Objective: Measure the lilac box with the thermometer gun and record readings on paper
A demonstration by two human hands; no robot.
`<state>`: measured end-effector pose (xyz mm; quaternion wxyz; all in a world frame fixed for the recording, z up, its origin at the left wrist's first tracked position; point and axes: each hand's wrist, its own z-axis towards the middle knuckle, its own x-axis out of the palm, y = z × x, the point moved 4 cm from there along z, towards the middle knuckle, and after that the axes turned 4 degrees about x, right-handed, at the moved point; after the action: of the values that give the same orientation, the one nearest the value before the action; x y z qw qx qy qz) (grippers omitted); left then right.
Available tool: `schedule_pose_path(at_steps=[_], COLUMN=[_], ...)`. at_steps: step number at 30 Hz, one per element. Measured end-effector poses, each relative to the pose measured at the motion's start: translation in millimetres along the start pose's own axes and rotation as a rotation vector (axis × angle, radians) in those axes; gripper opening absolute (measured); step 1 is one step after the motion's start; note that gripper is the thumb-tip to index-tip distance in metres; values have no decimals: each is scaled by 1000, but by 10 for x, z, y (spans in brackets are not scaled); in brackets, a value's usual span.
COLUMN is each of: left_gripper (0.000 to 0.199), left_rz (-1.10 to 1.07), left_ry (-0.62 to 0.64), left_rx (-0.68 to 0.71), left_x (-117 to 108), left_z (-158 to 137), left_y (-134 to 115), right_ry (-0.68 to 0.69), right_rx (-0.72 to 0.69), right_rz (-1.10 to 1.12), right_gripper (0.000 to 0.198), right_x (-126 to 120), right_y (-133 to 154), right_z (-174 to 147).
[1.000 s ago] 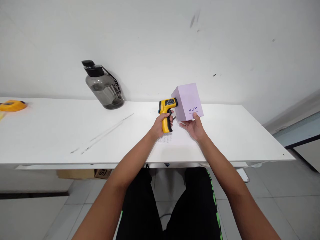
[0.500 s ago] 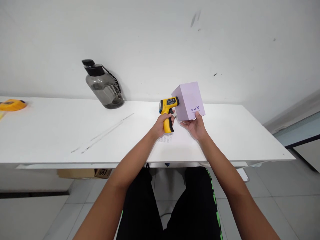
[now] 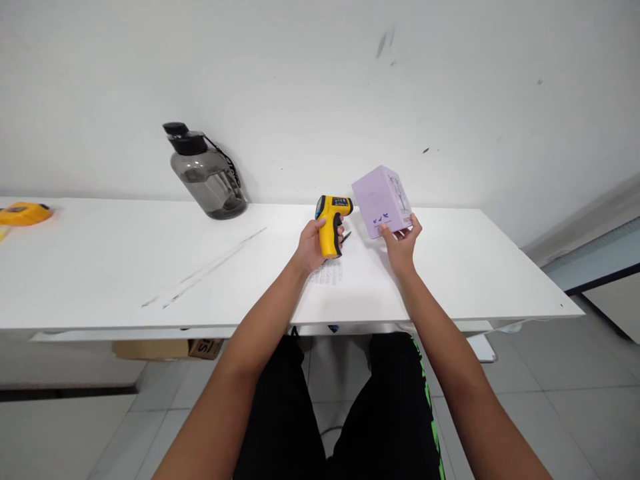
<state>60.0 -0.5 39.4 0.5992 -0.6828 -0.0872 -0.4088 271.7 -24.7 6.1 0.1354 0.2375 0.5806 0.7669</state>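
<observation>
My left hand (image 3: 311,244) grips the handle of a yellow and black handheld thermometer gun (image 3: 331,220), its nose pointing right toward a lilac box. My right hand (image 3: 401,244) holds that lilac cardboard box (image 3: 382,200) from below, lifted above the white table (image 3: 125,267) and tilted so a printed side faces right. The gun's nose sits just left of the box, a small gap between them. A sheet of printed paper (image 3: 340,277) lies on the table under both hands.
A dark smoky water jug (image 3: 206,173) with a black cap and strap stands at the back against the white wall. A yellow tape measure (image 3: 23,213) lies at the far left. A cardboard box (image 3: 170,347) shows under the table's front edge.
My right hand has turned the lilac box, showing a different side, and shifted it slightly right. The thermometer gun has drawn back a little from the box.
</observation>
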Motion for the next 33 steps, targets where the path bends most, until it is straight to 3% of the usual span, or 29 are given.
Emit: schedule_pose_path(at_steps=[7,11,14,19,24,28,30,33], left_gripper=[26,18,29,41,70,87,90,80], left_rz=[124,596,939,1270,1457,1577,1631,1658], left_ry=[-211,-544,-650,-747,-826,-864,-860,-825], left_rx=[146,330,406,232,121,81,73,119], left_x=[-129,-340,-438,-556,-594,-646,-682,-722], left_z=[69,69,22,-19,-18,-24,-23,-13], left_y=[-76,-137,-226,-329,-354,-364,-362,-353], right_ry=[-82,-185,-214,-216,-261,-258,-236,-152], right_rx=[-39,-40,9,20,-143,-178,-200,-310], right_rz=[-182,-461,-664,-797,-860,-904,-907,-901], right_gripper=[109,111,102,97,93,92,93,86], right_x=[-101,-168,-200,-215,-235,-226,-205,-130], right_y=[4,10,4,-125,-296,-304,-244,-100], right_z=[67,110,136,202,284,289,255,153])
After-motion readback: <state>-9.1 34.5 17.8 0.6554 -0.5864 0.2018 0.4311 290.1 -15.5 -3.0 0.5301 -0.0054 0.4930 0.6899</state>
